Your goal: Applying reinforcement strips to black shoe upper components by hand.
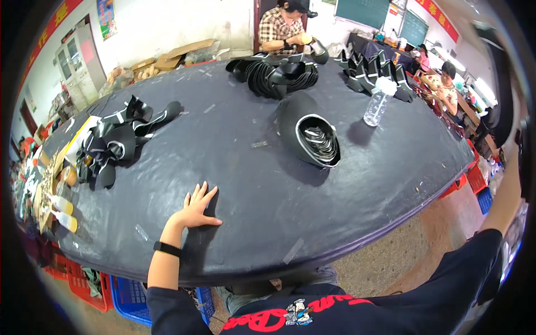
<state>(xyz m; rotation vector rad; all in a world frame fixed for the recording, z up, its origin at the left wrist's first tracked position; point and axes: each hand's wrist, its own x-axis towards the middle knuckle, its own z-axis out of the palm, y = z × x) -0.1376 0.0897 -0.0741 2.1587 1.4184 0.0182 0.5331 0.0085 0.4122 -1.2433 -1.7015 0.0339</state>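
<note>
Dark tabletop (240, 173), left hand (195, 214) on it, fingers (199, 194) spread, empty, right hand (512, 145) raised, fingers unclear.

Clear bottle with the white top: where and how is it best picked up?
Probably around the clear body of the bottle, below its white top, from the near side: it stands upright, the body is slim, and black pieces stand close on its far side.

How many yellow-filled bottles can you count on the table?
2: the nearer bottle at the table's left side, and the farther bottle just beyond it. More may be hidden.
</note>
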